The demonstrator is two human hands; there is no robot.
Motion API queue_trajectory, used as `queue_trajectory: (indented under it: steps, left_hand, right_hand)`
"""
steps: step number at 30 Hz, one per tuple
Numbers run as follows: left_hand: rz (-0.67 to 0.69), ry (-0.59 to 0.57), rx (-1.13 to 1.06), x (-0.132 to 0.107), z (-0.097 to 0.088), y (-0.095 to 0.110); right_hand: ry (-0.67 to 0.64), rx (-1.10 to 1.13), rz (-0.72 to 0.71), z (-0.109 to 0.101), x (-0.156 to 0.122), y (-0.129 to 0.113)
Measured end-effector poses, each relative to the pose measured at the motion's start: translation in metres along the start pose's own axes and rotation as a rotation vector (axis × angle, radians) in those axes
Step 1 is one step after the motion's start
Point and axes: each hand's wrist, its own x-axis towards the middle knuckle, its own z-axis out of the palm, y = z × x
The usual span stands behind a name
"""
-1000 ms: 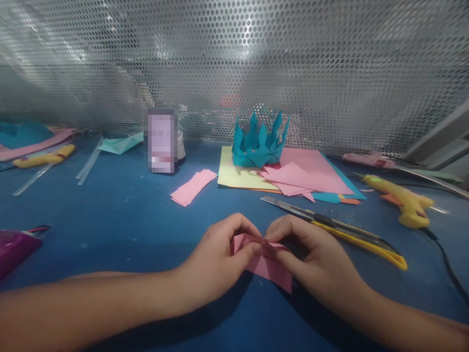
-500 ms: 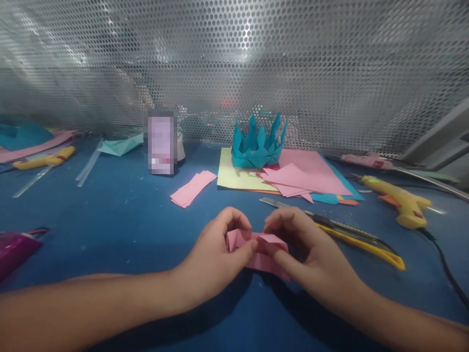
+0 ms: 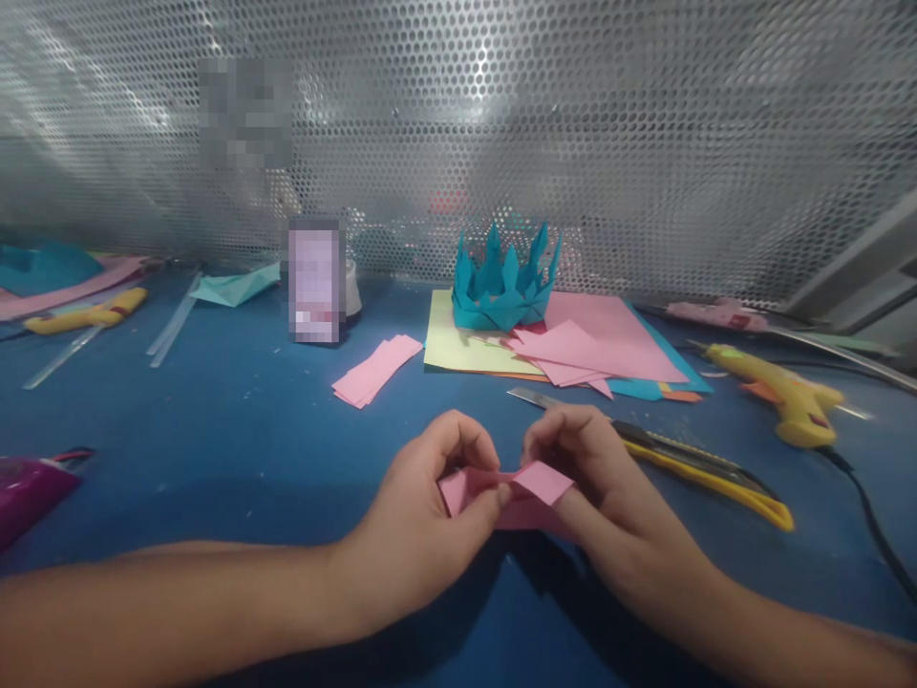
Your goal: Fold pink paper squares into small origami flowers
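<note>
Between both hands is a small folded piece of pink paper (image 3: 545, 483), held just above the blue table. My left hand (image 3: 437, 516) pinches its left part, thumb in front and fingers behind. At the other end, my right hand (image 3: 608, 487) is closed on the paper, its thumb partly hidden beneath a raised pink flap. A yellow and black utility knife (image 3: 688, 457) with its blade out lies by my right hand. Ahead of my left hand rests a small stack of pink paper strips (image 3: 378, 369).
A blue folded-paper crown (image 3: 501, 296) stands on coloured sheets (image 3: 458, 339). Yellow glue guns lie right (image 3: 795, 397) and left (image 3: 90, 313), the right one with a black cord. A blurred phone (image 3: 315, 287) stands upright before the perforated metal panel (image 3: 401, 124).
The pink paper has tilted, and its right flap now stands out flatter above my right thumb. My right fingers have shifted slightly. Things on the table have stayed put.
</note>
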Motion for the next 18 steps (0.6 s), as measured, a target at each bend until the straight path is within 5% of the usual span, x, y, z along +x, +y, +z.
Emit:
queue_trajectory:
  steps: [14,18]
  left_hand:
    - [-0.042,-0.047,-0.04,0.003,-0.001,-0.005]
    - [-0.141,-0.03,-0.206,0.006,-0.002,-0.003]
  right_hand:
    - [0.053,-0.054,-0.057,-0.004,-0.002,0.002]
    - [0.063,-0.16,-0.211,-0.014,-0.001,0.005]
